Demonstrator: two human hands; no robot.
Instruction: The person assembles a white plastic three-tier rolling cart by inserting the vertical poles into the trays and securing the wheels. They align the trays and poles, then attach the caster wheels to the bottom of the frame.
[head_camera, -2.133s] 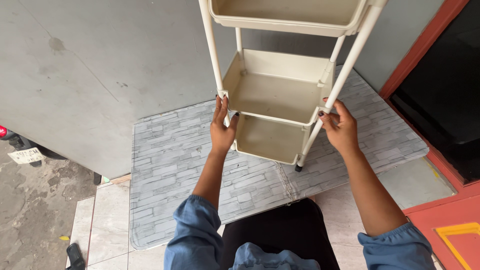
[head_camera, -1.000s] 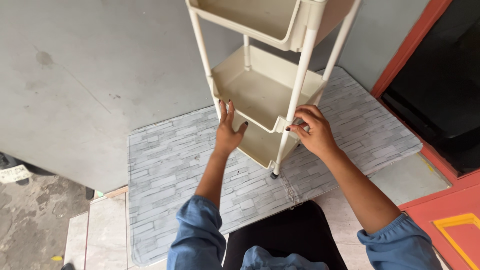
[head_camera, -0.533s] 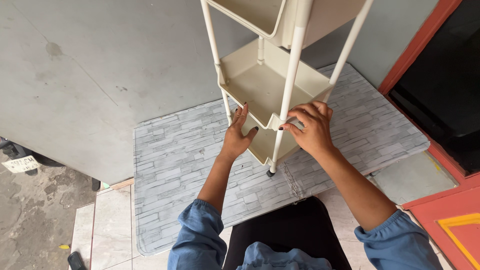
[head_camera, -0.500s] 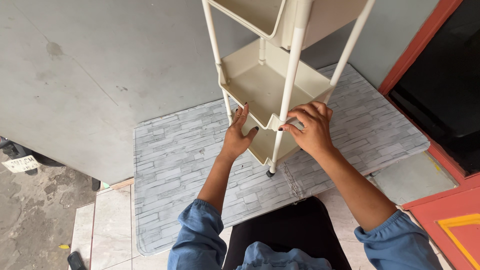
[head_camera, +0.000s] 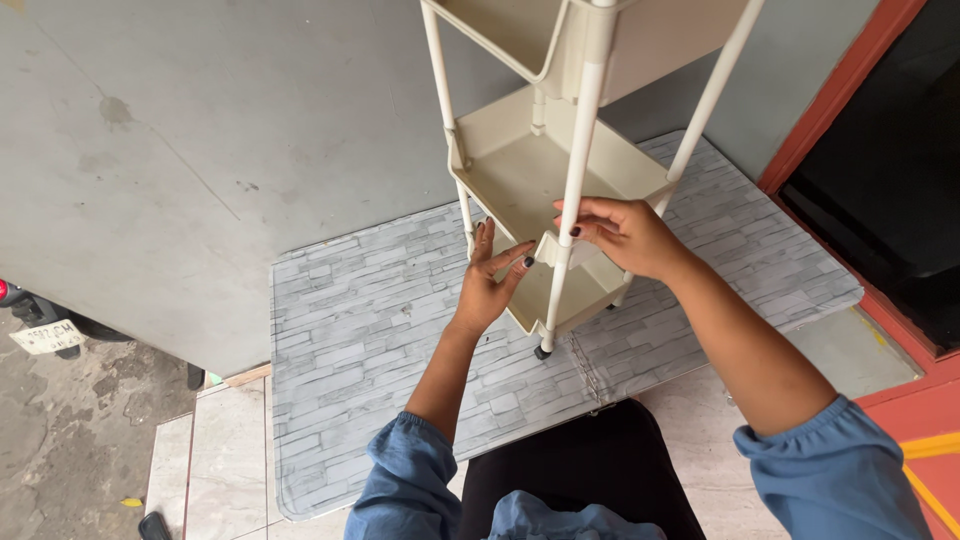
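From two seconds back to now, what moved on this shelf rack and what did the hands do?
The cream rack has turned, one corner post now facing the camera. The right hand shifted from the right post onto this front post; the left hand lies open against the lowest tray. The rack stays on the grey brick-pattern mat.

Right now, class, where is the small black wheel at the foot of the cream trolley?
In the head view the black wheel sits at the foot of the trolley's near front post, on the grey brick-pattern mat, just below and between the left hand and right hand.
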